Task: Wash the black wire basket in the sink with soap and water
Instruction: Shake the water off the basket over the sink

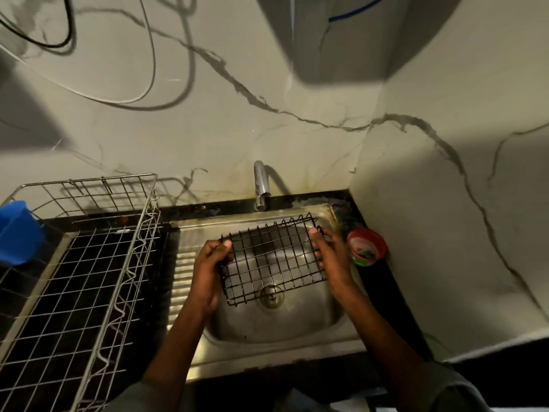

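The black wire basket [271, 258] hangs tilted over the steel sink [279, 331], above the drain [271, 296]. My left hand [209, 264] grips its left edge, thumb on top of the wires. My right hand [331, 252] holds its right edge with the fingers wrapped round the rim. The chrome tap [260, 185] stands behind the sink with its spout above the basket's far side; no water runs from it. A red and green soap tub [367, 246] sits on the dark counter just right of my right hand.
A large steel wire dish rack [89, 263] fills the counter on the left, with a blue plastic container [17, 233] at its far-left corner. Marble walls close in behind and on the right. Cables hang on the back wall.
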`<state>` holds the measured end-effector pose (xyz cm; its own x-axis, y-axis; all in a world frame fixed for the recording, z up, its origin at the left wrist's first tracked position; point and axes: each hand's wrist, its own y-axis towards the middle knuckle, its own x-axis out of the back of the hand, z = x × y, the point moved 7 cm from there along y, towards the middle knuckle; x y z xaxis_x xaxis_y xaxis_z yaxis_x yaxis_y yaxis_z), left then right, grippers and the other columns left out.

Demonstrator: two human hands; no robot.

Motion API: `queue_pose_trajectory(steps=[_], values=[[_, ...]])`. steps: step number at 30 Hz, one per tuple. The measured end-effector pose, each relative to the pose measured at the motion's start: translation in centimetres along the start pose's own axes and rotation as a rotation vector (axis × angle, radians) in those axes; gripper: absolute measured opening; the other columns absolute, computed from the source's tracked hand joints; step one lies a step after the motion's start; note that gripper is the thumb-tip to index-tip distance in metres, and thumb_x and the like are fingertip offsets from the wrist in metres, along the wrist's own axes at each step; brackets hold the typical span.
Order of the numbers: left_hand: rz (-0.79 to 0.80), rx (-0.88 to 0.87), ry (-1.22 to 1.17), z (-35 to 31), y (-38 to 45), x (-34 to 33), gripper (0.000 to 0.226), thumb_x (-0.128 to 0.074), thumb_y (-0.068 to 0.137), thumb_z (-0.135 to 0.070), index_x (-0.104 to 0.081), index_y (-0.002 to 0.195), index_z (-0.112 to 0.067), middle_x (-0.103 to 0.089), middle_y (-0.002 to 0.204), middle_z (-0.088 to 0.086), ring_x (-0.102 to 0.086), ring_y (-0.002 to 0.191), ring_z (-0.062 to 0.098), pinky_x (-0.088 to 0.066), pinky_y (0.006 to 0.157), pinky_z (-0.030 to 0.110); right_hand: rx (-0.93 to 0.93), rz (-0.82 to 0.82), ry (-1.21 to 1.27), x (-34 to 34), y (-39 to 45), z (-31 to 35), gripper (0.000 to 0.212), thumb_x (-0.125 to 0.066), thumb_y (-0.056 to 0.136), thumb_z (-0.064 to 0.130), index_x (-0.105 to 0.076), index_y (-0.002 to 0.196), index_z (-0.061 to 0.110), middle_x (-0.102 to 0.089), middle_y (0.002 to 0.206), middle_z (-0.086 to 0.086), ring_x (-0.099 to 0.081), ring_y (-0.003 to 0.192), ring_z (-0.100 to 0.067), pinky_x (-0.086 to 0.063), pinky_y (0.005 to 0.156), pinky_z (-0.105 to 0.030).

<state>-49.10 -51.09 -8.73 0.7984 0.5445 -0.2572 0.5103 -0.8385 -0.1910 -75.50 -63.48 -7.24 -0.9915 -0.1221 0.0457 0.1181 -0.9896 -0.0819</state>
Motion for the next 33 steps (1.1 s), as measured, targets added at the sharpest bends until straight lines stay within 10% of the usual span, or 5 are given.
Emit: queue_pose_trajectory(steps=[8,14,18,22,33], values=[[0.135,0.072,-0.154,-3.3,-0.9,-1.7,0.034,-0.084,0.071,-0.021,-0.051,0.066,-0.023,-0.056,0.074,0.001,-0.061,0.067,0.013,-0.054,0.059,0.028,-0.204,-0.046,0.273,0.2,-2.2,-1.4,0.091,-0.067,0.071,0.079,-0.043,0.150,0.039,-0.045,0.156,0.003,-0.045,0.139,-0.026,-0.044,0.105,-0.061],[0.075,0.110,-0.213,-3.5,-2.0,-1.6,0.030,-0.089,0.065,-0.033,-0.060,0.067,-0.025,-0.067,0.086,-0.001,-0.062,0.098,0.025,-0.047,0.094,0.048,-0.343,-0.022,0.479,-2.9,-5.5,-3.1,0.096,-0.083,0.061,0.070,-0.051,0.142,0.030,-0.056,0.141,-0.005,-0.056,0.130,-0.035,-0.057,0.089,-0.053],[0.061,0.118,-0.277,-3.8,-2.9,-1.6,0.027,-0.086,0.068,-0.029,-0.060,0.067,-0.024,-0.063,0.083,-0.004,-0.056,0.097,0.024,-0.039,0.087,0.043,-0.279,-0.015,0.532,-5.0,-6.3,-2.0,0.069,-0.074,0.081,0.059,-0.051,0.141,0.034,-0.062,0.136,-0.005,-0.066,0.120,-0.033,-0.052,0.096,-0.057],[0.054,0.104,-0.271,-4.2,-3.8,-0.8,0.021,-0.081,0.074,-0.025,-0.062,0.066,-0.026,-0.063,0.079,-0.009,-0.057,0.086,0.016,-0.041,0.071,0.034,-0.255,0.004,0.513,-5.5,-6.5,-1.7,0.100,-0.084,0.065,0.066,-0.043,0.150,0.034,-0.058,0.145,-0.006,-0.065,0.123,-0.030,-0.052,0.097,-0.055],[-0.077,-0.108,-0.064,-6.7,-6.1,1.4,0.059,-0.077,0.082,-0.054,-0.050,0.124,-0.021,-0.062,0.134,0.004,-0.061,0.124,0.022,-0.048,0.103,0.043,-0.122,-0.155,0.355,-3.5,-7.5,2.0,0.087,-0.070,0.070,0.060,-0.045,0.141,0.019,-0.066,0.127,-0.015,-0.073,0.099,-0.029,-0.060,0.075,-0.045]])
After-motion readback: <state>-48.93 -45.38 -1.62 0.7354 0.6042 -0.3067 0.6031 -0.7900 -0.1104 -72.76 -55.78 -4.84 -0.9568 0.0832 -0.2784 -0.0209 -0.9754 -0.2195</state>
